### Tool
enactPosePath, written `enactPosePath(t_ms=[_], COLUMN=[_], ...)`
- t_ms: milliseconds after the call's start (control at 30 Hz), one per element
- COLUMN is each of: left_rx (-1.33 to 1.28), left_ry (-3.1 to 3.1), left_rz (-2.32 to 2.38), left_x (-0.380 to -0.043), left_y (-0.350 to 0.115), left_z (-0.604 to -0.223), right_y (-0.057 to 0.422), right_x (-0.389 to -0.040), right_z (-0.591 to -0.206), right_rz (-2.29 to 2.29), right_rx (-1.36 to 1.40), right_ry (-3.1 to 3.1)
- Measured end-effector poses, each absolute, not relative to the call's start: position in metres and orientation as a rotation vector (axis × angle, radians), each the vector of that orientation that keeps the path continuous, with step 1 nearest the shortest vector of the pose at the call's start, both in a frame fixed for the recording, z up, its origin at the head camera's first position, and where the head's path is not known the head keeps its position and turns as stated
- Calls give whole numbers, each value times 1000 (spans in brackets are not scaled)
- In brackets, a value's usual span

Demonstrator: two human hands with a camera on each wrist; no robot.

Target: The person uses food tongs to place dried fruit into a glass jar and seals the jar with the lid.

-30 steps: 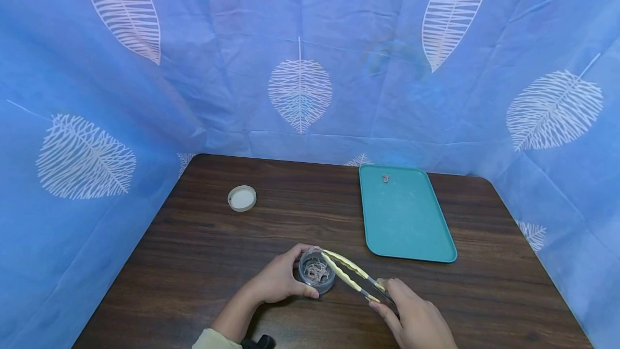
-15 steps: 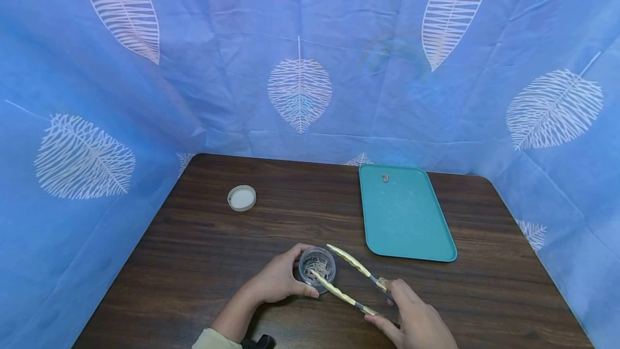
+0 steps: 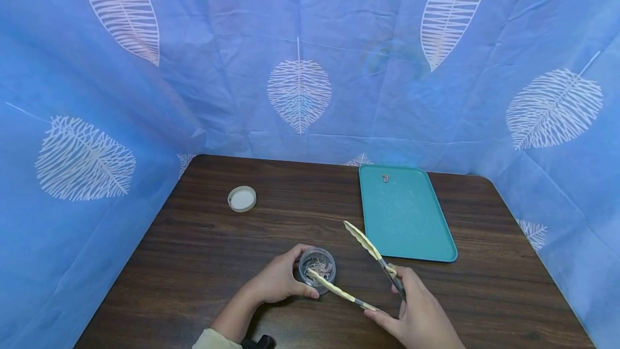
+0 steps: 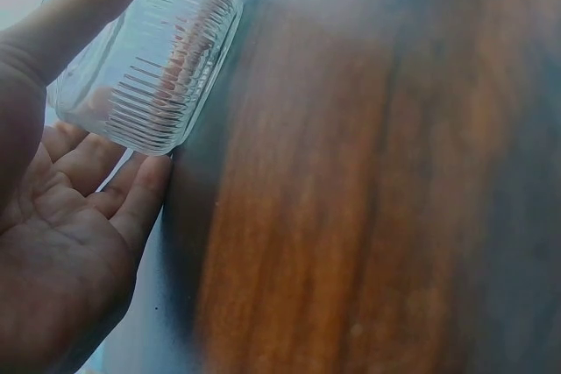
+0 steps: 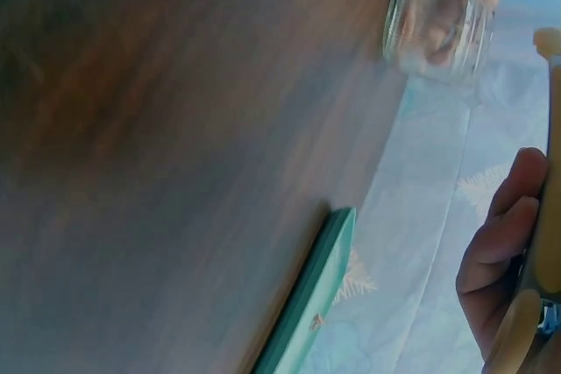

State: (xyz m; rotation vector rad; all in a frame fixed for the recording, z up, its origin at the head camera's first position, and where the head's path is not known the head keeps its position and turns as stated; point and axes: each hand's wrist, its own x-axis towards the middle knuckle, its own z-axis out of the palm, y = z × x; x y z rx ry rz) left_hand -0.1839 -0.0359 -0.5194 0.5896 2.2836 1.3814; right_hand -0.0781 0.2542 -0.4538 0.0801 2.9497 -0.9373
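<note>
My left hand (image 3: 277, 280) holds a clear round jar (image 3: 325, 288), thumb on the near side and fingers on the far side. Small pinkish worm-like pieces (image 3: 321, 267) lie in the jar. In the left wrist view the ribbed wall of the jar (image 4: 166, 85) shows between thumb and fingers. My right hand (image 3: 422, 306) grips a pair of tongs with pale yellow tips (image 3: 364, 241), spread wide. One tong tip reaches into the jar's mouth; the other stands in the air, up and to the right. No piece is visibly pinched between the tips.
A teal tray (image 3: 407, 220) lies at the right back, with a small pinkish curled piece (image 3: 385, 178) near its far left corner. A round lid (image 3: 242, 199) with a white inside lies at the left back of the dark wooden table (image 3: 194, 263). A blue leaf-patterned cloth (image 3: 300, 15) hangs behind.
The tongs were nearly closed at the jar's far right rim; they have spread wide. One tip has moved into the jar, the other up and right. The left hand and jar have stayed put.
</note>
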Motion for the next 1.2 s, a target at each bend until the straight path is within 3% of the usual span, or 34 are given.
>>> enactPosePath(t_ms=[900, 1200], left_rx=[557, 542], left_ry=[2281, 2261], left_rz=[1352, 1374], left_x=[-189, -186], left_y=[-32, -34], left_z=[-521, -519], right_y=[339, 362], right_x=[-177, -218], right_z=[-439, -454], right_rz=[-767, -717], right_rx=[196, 233], right_ry=[2998, 3040])
